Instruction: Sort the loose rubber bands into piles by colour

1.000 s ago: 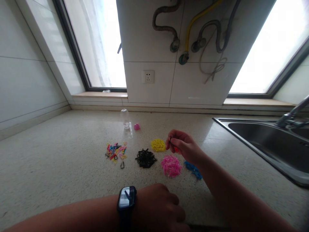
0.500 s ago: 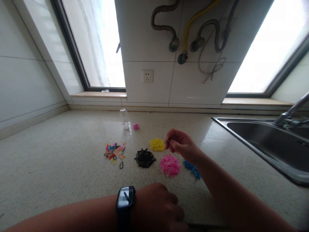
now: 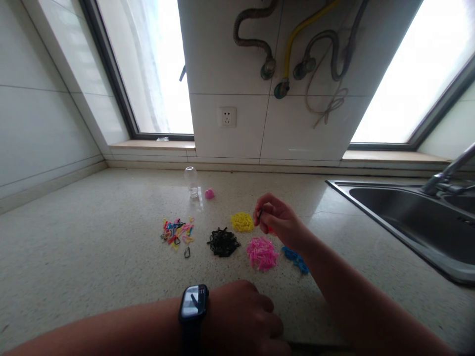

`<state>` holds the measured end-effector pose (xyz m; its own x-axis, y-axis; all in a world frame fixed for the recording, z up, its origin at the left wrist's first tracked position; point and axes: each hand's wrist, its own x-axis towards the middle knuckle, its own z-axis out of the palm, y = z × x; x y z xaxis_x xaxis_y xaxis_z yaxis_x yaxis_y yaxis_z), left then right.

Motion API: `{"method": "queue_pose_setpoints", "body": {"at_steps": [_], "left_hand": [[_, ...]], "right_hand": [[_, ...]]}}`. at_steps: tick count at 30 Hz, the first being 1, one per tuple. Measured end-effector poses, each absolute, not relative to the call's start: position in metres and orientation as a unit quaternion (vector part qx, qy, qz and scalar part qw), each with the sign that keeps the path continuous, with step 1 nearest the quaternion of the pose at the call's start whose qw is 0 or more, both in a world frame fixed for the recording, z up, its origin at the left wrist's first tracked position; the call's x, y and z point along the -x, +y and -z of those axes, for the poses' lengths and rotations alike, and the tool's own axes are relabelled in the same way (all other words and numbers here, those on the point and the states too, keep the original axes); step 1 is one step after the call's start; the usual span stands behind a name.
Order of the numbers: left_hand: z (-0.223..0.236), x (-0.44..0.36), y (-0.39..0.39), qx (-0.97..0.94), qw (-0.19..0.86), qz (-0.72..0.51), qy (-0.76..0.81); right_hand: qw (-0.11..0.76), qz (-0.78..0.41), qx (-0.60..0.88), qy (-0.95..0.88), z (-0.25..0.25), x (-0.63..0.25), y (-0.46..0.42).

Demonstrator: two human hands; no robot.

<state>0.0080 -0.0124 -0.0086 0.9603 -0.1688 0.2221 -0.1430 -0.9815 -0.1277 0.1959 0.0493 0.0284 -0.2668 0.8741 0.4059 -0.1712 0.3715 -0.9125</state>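
Observation:
My right hand [image 3: 278, 220] is raised over the piles, thumb and fingers pinched on a small black rubber band [image 3: 260, 214]. Beside its fingertips lies a yellow pile of bands [image 3: 242, 222]; a red patch [image 3: 270, 230] shows partly behind the hand. Below are a pink pile [image 3: 261, 253] and a blue pile [image 3: 296, 259], the blue one partly covered by my forearm. A black pile [image 3: 223, 242] sits left of the pink. My left hand [image 3: 243, 316] rests near the counter's front, fingers curled in, with nothing showing in them. A watch [image 3: 194, 301] is on that wrist.
A mixed-colour heap of bands [image 3: 177, 231] lies at the left, with a single dark band [image 3: 187, 252] below it. Farther back stand a clear bottle [image 3: 191, 183] and a pink cap [image 3: 210, 194]. A steel sink [image 3: 393, 235] is set into the counter at right.
My right hand has shifted only very slightly, still pinching the black band. The left hand and the piles stay as they were.

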Motion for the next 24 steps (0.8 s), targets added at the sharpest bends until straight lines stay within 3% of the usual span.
{"method": "queue_pose_setpoints", "body": {"at_steps": [24], "left_hand": [[0.0094,-0.0086,-0.0116,0.988,0.049,0.123,0.077]], "right_hand": [[0.509,-0.521,0.288,-0.622,-0.0263,-0.1964,0.0483]]}}
